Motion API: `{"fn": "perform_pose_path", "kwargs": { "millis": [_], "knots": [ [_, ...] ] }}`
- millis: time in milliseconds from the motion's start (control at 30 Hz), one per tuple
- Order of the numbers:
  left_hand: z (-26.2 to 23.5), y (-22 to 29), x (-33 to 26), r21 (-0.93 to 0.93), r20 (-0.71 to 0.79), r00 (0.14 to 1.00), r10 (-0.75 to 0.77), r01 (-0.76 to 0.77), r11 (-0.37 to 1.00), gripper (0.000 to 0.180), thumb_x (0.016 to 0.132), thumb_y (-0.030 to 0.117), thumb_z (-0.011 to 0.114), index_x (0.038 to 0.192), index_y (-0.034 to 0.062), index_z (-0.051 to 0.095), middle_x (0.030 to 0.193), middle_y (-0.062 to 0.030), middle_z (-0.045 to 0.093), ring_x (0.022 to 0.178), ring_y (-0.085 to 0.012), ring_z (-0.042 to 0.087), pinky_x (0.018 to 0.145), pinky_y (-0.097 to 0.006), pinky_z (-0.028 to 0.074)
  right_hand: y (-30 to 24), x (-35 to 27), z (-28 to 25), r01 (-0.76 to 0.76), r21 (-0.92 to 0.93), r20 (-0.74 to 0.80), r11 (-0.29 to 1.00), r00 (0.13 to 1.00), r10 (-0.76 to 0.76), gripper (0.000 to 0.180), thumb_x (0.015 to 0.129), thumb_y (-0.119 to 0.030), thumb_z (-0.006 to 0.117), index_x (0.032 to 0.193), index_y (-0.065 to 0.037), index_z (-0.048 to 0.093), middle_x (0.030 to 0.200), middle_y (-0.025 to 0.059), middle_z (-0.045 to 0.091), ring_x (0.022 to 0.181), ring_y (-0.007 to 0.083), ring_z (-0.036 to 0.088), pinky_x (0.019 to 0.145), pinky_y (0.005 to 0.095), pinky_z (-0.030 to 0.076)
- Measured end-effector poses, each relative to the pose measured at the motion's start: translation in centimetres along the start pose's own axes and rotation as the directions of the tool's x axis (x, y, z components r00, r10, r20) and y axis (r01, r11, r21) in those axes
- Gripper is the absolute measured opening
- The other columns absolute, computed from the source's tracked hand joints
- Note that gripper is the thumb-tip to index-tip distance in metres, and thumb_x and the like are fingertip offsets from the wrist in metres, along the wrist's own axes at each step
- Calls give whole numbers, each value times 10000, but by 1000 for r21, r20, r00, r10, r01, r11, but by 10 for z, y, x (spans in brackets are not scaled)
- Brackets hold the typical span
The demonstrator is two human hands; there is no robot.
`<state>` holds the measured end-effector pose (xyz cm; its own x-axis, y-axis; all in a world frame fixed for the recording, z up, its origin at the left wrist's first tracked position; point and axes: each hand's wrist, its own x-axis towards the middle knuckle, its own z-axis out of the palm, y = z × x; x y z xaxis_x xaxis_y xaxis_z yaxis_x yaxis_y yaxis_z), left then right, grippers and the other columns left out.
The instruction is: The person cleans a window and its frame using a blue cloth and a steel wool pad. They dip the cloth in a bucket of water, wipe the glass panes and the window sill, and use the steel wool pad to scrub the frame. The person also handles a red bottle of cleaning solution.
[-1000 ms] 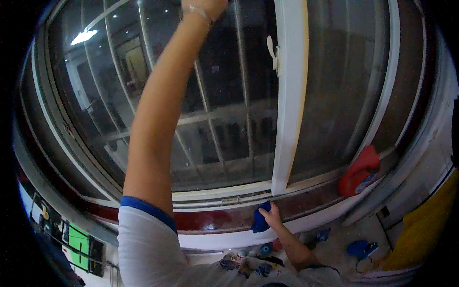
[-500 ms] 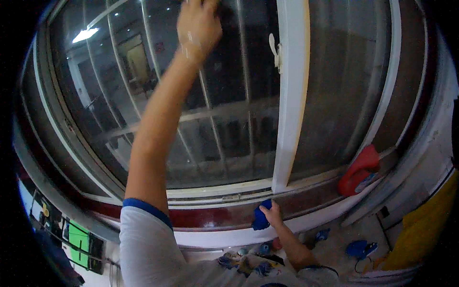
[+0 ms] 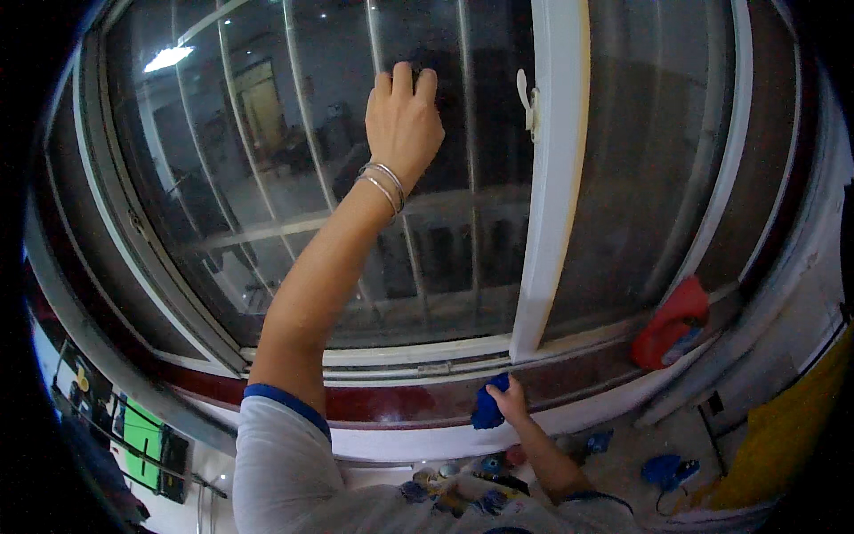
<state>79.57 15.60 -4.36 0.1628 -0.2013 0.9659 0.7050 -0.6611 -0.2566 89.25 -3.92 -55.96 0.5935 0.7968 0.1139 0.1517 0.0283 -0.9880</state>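
My left hand (image 3: 402,120) is raised against the dark window glass (image 3: 267,178), its back toward me and thin metal bangles on the wrist. The fingers curl forward at the top, and what lies under them is hidden. Lower down, my right hand (image 3: 509,400) rests on the dark red sill (image 3: 391,402) and grips a bunched blue cloth (image 3: 487,409). A white upright window frame (image 3: 551,196) with a small white handle (image 3: 527,100) stands just right of my left hand.
A red object (image 3: 672,325) sits on the sill at the right. Small blue things (image 3: 667,469) lie on the floor below, beside a yellow surface (image 3: 787,436). A green panel (image 3: 142,436) shows at the lower left. Bars run behind the glass.
My left hand has slid down the glass from the top edge of the view to about mid-pane. The right hand with the blue cloth has stayed on the sill.
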Motion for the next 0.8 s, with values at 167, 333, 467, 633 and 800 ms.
{"fn": "perform_pose_path", "kwargs": {
  "millis": [167,333,467,633,800],
  "knots": [
    [0,-46,89,163,-166,984,64,-36,986,341,661,68,657,999,78,616,1031,-175,540,866,-355,540,734,-432,489,-1,-4,11,77,18,32,997,996,-78,254,774,-152,707,976,-28,616,851,74,663,767,159,614,721,327,495],
    [-4,-1,-4,34,29,998,-53,52,998,301,662,107,663,958,63,637,1071,-181,545,858,-345,553,723,-419,497,-11,-6,1,-39,94,-30,995,999,42,301,775,-199,711,988,-12,611,862,95,662,781,179,618,731,338,490],
    [-16,-28,63,105,-31,995,-94,97,990,273,704,108,633,971,57,612,1031,-198,554,897,-372,544,789,-446,481,-10,-6,6,-45,-99,31,994,998,49,369,764,-252,726,992,11,604,885,109,662,796,189,619,730,335,495],
    [-22,-22,35,89,62,992,-109,103,991,324,674,105,662,995,79,620,1045,-179,543,923,-360,536,792,-444,490,-47,-16,10,-15,-16,22,1000,1000,16,376,761,-258,732,986,13,600,894,121,656,801,187,618,728,319,497],
    [-6,-4,33,27,6,997,-75,75,997,305,689,124,643,991,82,636,1022,-182,574,910,-374,557,780,-443,496,66,17,3,12,-12,-21,1000,1000,-12,305,770,-185,723,981,-1,602,870,102,654,787,184,615,723,328,495]
  ]
}}
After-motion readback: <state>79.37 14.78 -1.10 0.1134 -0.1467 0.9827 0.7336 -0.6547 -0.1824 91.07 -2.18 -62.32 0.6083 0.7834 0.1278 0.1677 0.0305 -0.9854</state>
